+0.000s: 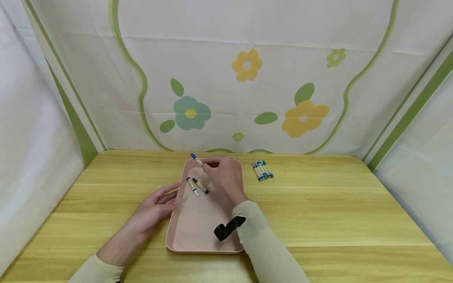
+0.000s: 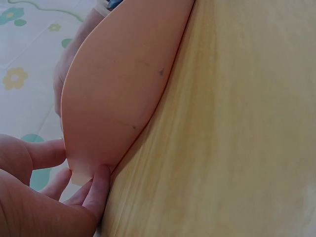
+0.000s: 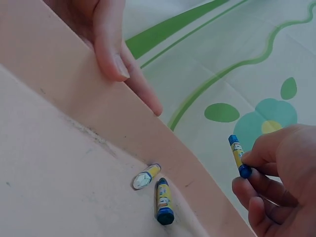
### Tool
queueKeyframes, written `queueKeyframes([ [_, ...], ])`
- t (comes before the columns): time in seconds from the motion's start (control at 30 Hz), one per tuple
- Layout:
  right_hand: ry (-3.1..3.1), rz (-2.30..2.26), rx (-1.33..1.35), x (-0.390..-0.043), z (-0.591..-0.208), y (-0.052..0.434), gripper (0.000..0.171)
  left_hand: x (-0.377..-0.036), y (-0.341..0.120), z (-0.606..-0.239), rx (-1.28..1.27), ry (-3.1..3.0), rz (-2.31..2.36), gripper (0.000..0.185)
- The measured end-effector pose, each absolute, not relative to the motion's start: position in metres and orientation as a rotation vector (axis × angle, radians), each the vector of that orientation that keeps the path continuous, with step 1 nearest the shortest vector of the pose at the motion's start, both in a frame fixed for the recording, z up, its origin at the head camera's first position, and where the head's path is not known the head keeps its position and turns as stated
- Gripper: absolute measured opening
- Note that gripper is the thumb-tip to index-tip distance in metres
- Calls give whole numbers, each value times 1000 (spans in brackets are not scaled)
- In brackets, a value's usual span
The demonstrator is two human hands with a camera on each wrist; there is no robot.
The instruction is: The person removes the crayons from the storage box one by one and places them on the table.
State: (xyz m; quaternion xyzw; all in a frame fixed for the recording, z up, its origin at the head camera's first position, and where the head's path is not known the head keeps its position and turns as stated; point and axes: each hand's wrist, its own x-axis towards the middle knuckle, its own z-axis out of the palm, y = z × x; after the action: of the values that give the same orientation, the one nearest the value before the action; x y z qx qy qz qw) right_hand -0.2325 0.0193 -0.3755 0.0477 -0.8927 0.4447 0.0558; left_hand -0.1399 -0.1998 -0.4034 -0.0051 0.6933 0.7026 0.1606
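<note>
In the head view my right hand [image 1: 223, 175] is over the far end of a pink tray [image 1: 198, 232]. It pinches a blue crayon [image 1: 196, 159] between thumb and fingers, as the right wrist view also shows. Inside the tray lie a white crayon [image 3: 146, 177] and a dark crayon [image 3: 164, 201], side by side near the left wall. My left hand [image 1: 153, 210] rests against the tray's left side, its fingers extended. From the left wrist, those fingertips [image 2: 101, 180] touch the outer wall low down, while the thumb lies near the rim.
Several crayons [image 1: 262, 171] lie in a row on the wooden table [image 1: 336, 220], right of the tray. A floral cloth [image 1: 219, 78] hangs behind the table's far edge. A black camera mount [image 1: 226, 229] sticks out from the right sleeve above the tray.
</note>
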Motion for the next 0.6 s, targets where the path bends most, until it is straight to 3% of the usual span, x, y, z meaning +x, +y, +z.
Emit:
queueKeyframes([
  [0.6,-2651,1399,163,-232,-365,24,12,-139,-200,-404,-5,1973,2021,67],
])
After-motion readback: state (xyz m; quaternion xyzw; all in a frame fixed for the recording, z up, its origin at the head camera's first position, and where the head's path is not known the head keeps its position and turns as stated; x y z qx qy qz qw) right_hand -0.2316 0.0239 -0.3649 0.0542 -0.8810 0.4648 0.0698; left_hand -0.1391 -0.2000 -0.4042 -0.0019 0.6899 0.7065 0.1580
